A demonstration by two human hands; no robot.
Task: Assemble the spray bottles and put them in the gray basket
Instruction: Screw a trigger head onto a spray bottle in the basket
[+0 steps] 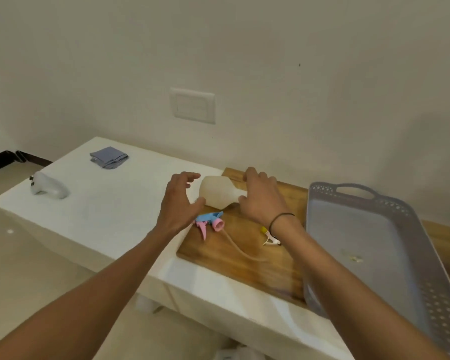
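Right hand (257, 196) is gripping the bottle (218, 192) neck, left hand (181, 201) is reaching open-fingered to steady its base for the sprayer (209, 222).

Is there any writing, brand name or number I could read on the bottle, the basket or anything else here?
None can be read.
Translucent bottle: no label shows.
Gray basket: only a hole pattern.
Blue and pink sprayer head: no marking visible.
Wall plate: blank.
White controller: too blurred to tell.
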